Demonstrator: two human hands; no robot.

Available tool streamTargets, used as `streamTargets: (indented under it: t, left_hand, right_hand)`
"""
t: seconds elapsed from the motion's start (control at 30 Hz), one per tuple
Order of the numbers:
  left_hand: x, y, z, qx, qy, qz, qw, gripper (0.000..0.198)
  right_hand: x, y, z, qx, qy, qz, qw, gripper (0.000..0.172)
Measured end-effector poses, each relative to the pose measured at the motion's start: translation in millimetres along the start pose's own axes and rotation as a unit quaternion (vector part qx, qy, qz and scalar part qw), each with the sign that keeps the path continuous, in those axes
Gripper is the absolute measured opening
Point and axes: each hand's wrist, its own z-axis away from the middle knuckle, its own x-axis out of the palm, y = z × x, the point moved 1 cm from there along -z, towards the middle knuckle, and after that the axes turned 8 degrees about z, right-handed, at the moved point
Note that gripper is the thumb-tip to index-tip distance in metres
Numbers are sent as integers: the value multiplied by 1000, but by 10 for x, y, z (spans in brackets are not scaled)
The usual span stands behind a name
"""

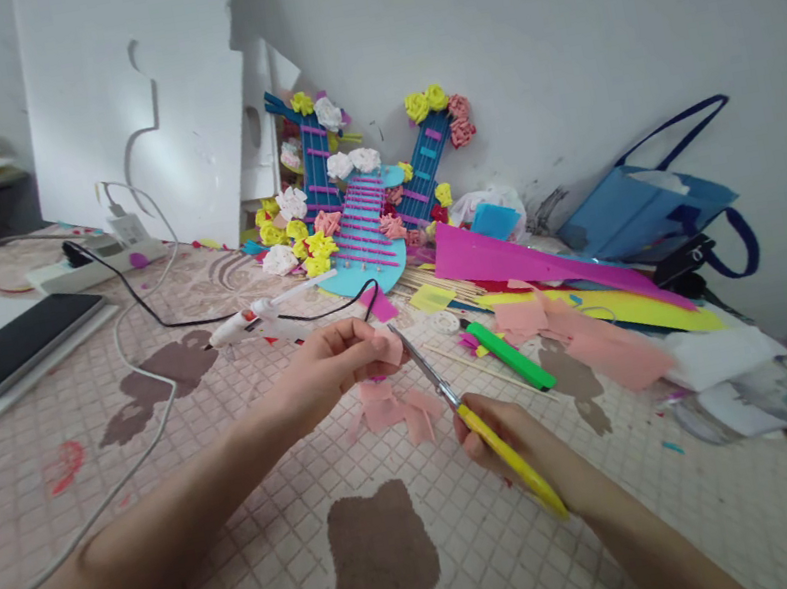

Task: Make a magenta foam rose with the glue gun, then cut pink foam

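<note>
My left hand (pixel 347 353) pinches a small piece of pink paper (pixel 388 346) above the middle of the table. In my right hand (pixel 497 428) is a pair of scissors (pixel 496 444) with yellow handles, its blades pointing up and left, their tips at the edge of the paper. Whether the blades touch the paper I cannot tell. Under the hands lie several cut pink paper pieces (pixel 390 407). Just right of the blades a green box cutter (pixel 511 355) rests on the table.
A white glue gun (pixel 238 324) with a black cord lies to the left. Behind stands a blue craft model (pixel 363 229) with paper flowers. Pink sheets (pixel 615 342), a magenta sheet (pixel 532 260) and a blue bag (pixel 637 206) are at right. A tablet (pixel 14 346) lies at left.
</note>
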Motion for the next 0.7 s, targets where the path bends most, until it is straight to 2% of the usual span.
streamTargets:
  t: [0.13, 0.3, 0.5, 0.6, 0.7]
  left_hand:
    - [-22, 0, -10, -4, -5, 0, 1000, 23]
    - [-29, -4, -18, -7, -4, 11, 1000, 22]
    - [-35, -17, -14, -12, -8, 15, 1000, 19]
    - [-33, -78, 16, -22, -6, 7, 1000, 17]
    - [13, -188, 71, -46, -12, -17, 999, 18]
  right_hand:
    - [-13, -21, 6, 0, 0, -13, 1000, 14]
    - [-26, -45, 7, 1, -4, -58, 998, 29]
    - [48, 80, -4, 51, -23, -128, 990, 49]
    - [95, 105, -11, 41, 3, -194, 980, 56]
    - [129, 57, -23, 23, 48, -247, 968, 50]
